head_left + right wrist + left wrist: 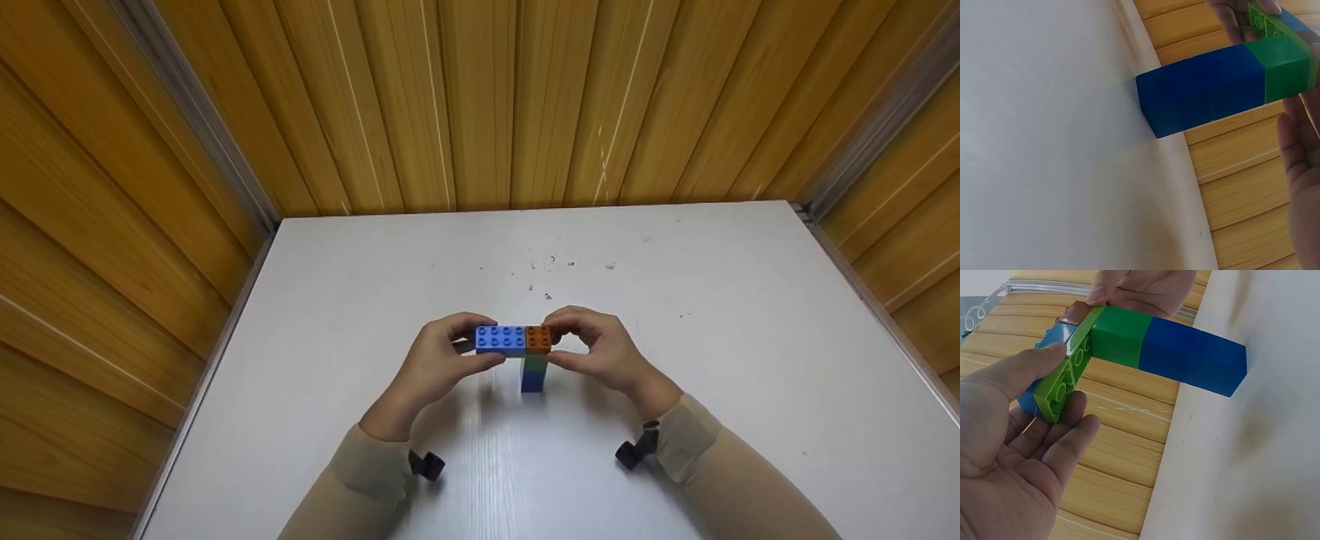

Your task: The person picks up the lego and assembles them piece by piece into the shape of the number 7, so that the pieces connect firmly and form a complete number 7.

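Note:
A column of toy building bricks stands upright on the table: two dark blue bricks (1168, 347) below, a green brick (1120, 336) above them. Across its top lies a lime green brick (1050, 396), overhanging to the left with its hollow underside showing. On that sit a light blue brick (500, 340) and, at the right end, an orange brick (538, 339). My left hand (431, 367) pinches the overhanging end, thumb and fingers on the light blue and lime bricks. The right hand (611, 352) grips the orange brick between thumb and fingers.
The white table (337, 300) carries dark specks (547, 295) beyond the hands. Wood-look panelled walls (480, 105) rise behind it and on both sides. Black devices (431, 466) hang at the wrists, under beige sleeves (352, 487).

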{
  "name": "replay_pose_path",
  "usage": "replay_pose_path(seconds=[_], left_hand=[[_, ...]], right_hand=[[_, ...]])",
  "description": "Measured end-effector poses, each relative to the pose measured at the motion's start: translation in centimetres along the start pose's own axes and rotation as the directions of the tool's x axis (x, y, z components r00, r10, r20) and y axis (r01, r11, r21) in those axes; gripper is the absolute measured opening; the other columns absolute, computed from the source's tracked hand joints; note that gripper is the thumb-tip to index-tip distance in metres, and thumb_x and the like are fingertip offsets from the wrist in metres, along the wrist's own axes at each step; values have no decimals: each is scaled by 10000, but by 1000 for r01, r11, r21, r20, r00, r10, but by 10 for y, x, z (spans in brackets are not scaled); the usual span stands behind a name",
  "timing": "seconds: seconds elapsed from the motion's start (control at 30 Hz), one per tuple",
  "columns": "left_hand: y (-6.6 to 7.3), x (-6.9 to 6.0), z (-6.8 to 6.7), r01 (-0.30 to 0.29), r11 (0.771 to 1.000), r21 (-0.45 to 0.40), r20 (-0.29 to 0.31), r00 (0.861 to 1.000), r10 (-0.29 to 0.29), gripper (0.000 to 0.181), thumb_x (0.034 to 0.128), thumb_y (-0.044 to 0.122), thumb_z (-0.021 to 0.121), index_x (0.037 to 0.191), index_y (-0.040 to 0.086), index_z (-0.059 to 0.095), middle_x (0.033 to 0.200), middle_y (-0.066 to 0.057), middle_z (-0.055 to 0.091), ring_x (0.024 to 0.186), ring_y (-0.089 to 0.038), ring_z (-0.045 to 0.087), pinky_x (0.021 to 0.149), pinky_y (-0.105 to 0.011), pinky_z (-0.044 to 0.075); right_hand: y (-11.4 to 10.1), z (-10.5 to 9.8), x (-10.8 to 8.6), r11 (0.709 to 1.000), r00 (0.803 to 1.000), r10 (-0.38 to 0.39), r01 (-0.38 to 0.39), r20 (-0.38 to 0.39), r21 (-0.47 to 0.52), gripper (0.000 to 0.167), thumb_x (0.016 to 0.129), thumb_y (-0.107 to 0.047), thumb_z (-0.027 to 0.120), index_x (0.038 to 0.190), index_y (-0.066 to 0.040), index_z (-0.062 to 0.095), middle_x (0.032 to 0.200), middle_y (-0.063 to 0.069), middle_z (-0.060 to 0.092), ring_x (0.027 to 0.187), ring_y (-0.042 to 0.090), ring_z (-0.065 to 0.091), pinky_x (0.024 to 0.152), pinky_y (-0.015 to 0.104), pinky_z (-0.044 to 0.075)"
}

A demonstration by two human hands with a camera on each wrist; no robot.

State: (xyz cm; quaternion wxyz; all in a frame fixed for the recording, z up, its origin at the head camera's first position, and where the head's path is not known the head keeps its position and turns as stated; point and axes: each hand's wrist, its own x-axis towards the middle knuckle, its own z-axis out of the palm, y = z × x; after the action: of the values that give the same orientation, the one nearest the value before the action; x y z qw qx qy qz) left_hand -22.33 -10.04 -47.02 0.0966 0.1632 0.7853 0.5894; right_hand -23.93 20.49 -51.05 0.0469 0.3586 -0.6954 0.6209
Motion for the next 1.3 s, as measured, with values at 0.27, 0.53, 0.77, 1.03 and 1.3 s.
replay_pose_path(seconds=[0.27,0.53,0.77,1.03,1.3], left_hand=[[-1,0,-10,-67,998,-6,-18,998,67,490,929,51,930,1380,132,758,1388,-74,753,1342,-274,739,1213,-444,588],[-10,8,-10,-97,995,-18,-69,993,96,476,932,14,915,1375,84,757,1364,-91,761,1293,-257,740,1165,-343,611],[-13,22,-5,-74,996,-46,-143,987,67,449,929,32,926,1346,99,774,1369,-99,765,1286,-267,774,1143,-406,627],[-17,46,1,-62,997,56,-180,981,71,402,961,102,913,1348,139,814,1334,-38,803,1227,-200,802,1090,-302,648],[-23,68,1,-36,991,126,-152,987,55,407,1022,123,852,1423,102,786,1357,-57,821,1202,-192,813,1037,-308,674]], right_hand=[[-1,-4,0,999,997,42,-44,-61,-22,416,863,205,824,1260,103,756,1249,-72,785,1082,66,741,971,210,635],[-3,-4,5,983,974,174,-180,-148,-31,384,930,114,840,1304,87,756,1262,-43,783,1104,102,758,998,221,649],[-3,-9,10,947,921,300,-318,-248,-37,329,984,26,842,1309,25,790,1264,-19,790,1138,108,778,1004,205,652],[-2,-22,22,915,908,362,-389,-212,-105,373,1031,-44,817,1401,-23,780,1404,135,753,1122,107,744,997,168,634],[10,-31,32,877,889,424,-450,-172,-169,558,1008,-24,831,1543,-18,675,1542,204,667,1230,238,759,1015,143,612]])
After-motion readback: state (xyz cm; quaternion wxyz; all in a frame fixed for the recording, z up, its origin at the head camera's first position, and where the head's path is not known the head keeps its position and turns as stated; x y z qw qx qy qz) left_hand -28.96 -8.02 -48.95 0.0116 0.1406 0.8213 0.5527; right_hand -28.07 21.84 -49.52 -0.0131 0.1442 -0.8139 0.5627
